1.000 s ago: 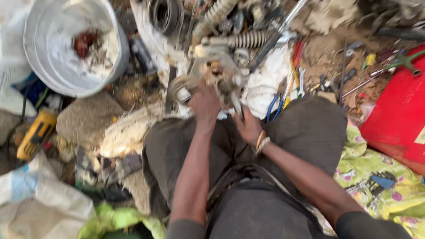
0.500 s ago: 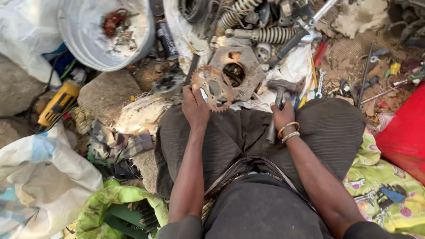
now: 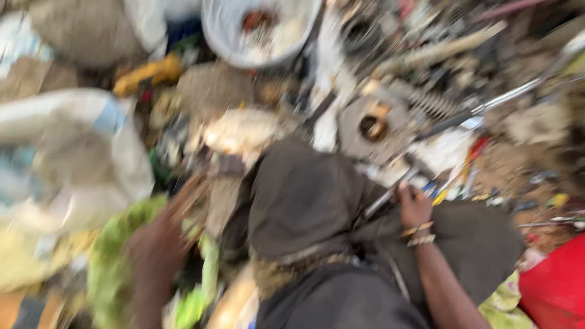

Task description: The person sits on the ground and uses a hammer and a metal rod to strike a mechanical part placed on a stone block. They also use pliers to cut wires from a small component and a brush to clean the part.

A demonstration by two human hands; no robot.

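The view is heavily motion-blurred. My right hand [image 3: 414, 204], with bracelets at the wrist, rests on my dark-trousered knee and is closed around a thin metal tool [image 3: 385, 198] that points up and left. Beyond it on the ground lies a round grey metal part with a central hole [image 3: 373, 127]. My left hand [image 3: 159, 247] is stretched out low to the left over a green cloth [image 3: 113, 256]. It is too smeared to show whether it holds anything.
A white bucket with scraps [image 3: 262, 30] stands at the top. There are a yellow tool [image 3: 146, 72] and a white sack [image 3: 79, 140] on the left, a coil spring [image 3: 434, 103] and loose hand tools on the right, and a red container [image 3: 554, 286] at the bottom right.
My left hand has swung from the rusty gear ring in front of me down and out to the left. The camera has turned left. My right hand stays on the knee with its tool.
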